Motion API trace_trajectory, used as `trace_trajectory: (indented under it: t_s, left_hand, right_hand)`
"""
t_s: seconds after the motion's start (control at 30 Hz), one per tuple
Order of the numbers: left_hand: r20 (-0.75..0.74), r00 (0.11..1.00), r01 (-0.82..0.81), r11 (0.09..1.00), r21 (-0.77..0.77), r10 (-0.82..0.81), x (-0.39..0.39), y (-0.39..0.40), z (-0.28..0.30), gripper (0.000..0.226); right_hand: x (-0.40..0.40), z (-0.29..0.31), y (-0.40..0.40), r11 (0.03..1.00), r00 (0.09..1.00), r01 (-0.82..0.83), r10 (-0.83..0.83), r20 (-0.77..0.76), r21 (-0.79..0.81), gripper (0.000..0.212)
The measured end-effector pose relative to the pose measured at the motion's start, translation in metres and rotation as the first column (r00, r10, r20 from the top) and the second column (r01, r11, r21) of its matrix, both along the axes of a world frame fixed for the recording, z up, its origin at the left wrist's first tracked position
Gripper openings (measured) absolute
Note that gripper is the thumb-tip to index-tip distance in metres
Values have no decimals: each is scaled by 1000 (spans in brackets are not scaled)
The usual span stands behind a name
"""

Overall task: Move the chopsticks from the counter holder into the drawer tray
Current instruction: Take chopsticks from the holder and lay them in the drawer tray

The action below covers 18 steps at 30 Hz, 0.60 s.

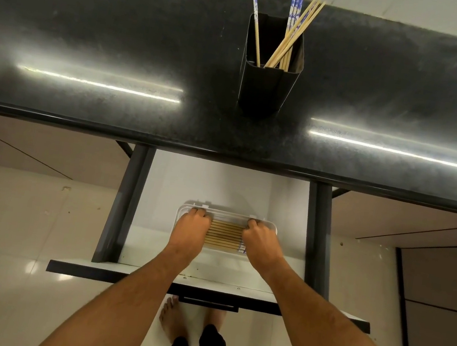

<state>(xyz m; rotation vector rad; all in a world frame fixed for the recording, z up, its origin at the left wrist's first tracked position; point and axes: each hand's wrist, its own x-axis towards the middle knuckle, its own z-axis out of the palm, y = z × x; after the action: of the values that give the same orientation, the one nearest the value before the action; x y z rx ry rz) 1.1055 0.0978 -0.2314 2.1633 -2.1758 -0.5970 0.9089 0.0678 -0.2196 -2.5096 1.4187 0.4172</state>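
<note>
Lying between hands point(191, 228): chopsticks point(224, 236).

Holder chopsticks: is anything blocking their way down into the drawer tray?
Nothing visible blocks it. The chopsticks stand in the holder on the counter; the drawer is open. Both the left hand and right hand rest on the tray, covering its ends.
</note>
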Motion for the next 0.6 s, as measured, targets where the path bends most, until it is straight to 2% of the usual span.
trace_trajectory:
  t_s: [0.27,0.4,0.5,0.6]
  left_hand:
    - [22,1000,0,1000,-18,1,2,0,1,50]
    - [37,999,-1,1000,-27,2,2,-1,6,49]
    - [-1,999,-32,995,-97,32,3,3,17,42]
    - [-132,991,-61,955,-290,23,9,8,25,19]
  right_hand:
    - [-2,1,-5,999,1000,-23,22,-13,-23,28]
    - [-5,1,-6,999,999,-31,32,36,-31,27]
    - [-12,5,-3,995,976,36,-14,218,-96,22]
    - [-24,9,2,957,864,188,-54,501,-221,9]
